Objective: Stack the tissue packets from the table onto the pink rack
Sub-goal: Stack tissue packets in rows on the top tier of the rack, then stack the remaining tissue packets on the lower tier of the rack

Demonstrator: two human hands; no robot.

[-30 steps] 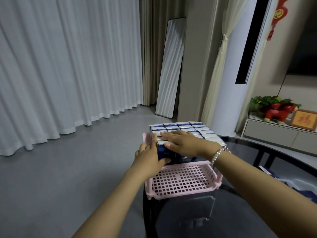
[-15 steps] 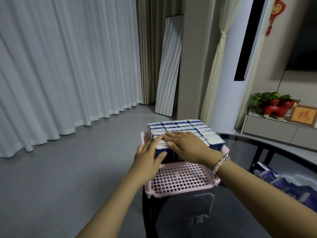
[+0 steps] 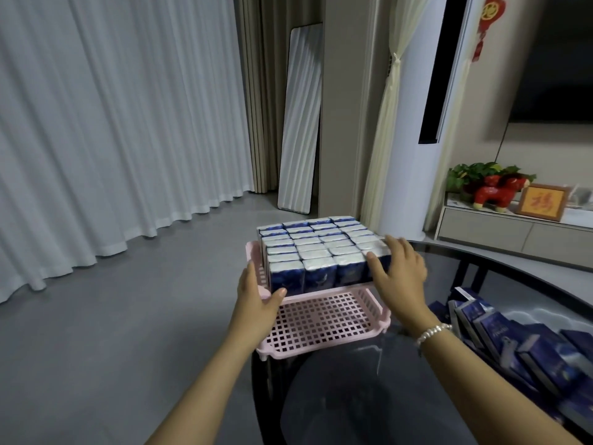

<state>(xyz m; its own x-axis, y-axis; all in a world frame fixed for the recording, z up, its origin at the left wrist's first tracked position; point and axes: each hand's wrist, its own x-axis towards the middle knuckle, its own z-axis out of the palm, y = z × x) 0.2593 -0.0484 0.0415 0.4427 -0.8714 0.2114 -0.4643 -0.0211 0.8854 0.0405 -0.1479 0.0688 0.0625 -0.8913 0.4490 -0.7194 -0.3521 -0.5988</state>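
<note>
Packets [image 3: 321, 252] stand packed in rows on the pink rack [image 3: 324, 326] at the worktop [image 3: 449, 396] edge. Left hand [image 3: 256, 303] and right hand [image 3: 401, 277], fingers straight, press the block's sides. More packets [image 3: 513, 342] lie right.

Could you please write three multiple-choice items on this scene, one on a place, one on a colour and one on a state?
1. Where do the loose tissue packets lie?
A. on the glass table, to the person's right
B. on the floor by the curtain
C. on the TV cabinet

2. What colour is the rack?
A. green
B. pink
C. black

3. How full is the rack?
A. packed end to end
B. bare
C. far part packed, near part bare

Key: 1 A, they are heaped on the dark table at lower right. 2 B, its mesh and rim are pink. 3 C, the stacked packets fill the far end, with open mesh nearest the person.
</note>
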